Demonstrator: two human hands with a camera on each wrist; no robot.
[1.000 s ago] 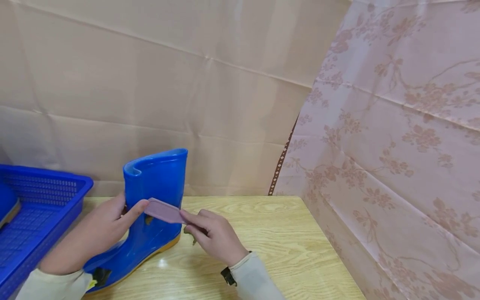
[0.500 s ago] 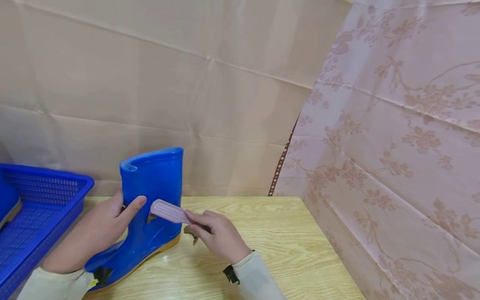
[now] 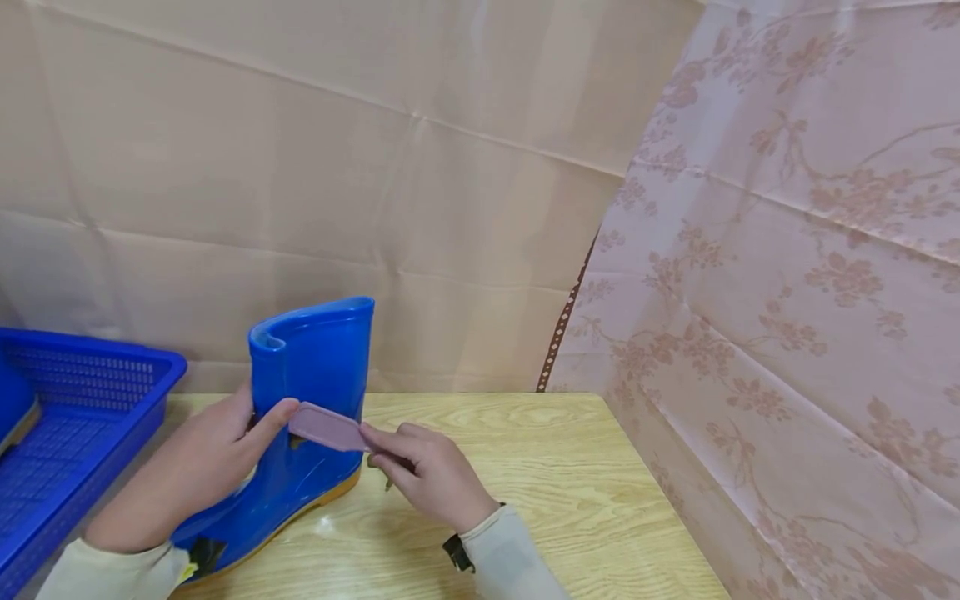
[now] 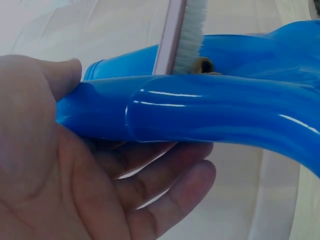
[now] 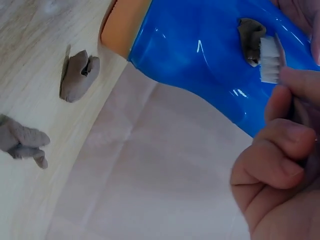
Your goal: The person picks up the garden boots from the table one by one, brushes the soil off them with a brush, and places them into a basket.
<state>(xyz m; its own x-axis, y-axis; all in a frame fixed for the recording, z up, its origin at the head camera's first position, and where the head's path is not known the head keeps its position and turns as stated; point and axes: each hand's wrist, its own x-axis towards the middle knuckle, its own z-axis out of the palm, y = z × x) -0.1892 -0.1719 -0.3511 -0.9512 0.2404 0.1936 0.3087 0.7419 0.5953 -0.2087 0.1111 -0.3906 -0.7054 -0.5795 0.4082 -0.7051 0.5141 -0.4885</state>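
Observation:
A blue rubber boot [image 3: 322, 358] with an orange-tan sole stands on the table, toe towards the lower left. My left hand [image 3: 202, 454] grips the front of its shaft, thumb on the near side and fingers behind. In my right hand [image 3: 427, 471] is a pink-backed brush [image 3: 326, 427], its handle pinched between thumb and fingers. The right wrist view shows its white bristles [image 5: 270, 60] against the boot's side, beside a brown mud-like clump [image 5: 251, 40] stuck there. From the left wrist view the brush [image 4: 170, 40] rises behind the boot shaft.
At the left stands a blue plastic basket [image 3: 153, 392] with another blue boot [image 3: 15, 400] partly in view. Brown clumps [image 5: 80, 75] lie on the wood-grain table [image 3: 525, 475] near the heel. A beige cloth [image 3: 300, 167] hangs behind, a flowered one [image 3: 787, 292] at the right.
The brush went a little right across the boot and came back left, its back tilting on the way. The boot shaft leaned slightly left, then returned. Both hands kept their hold.

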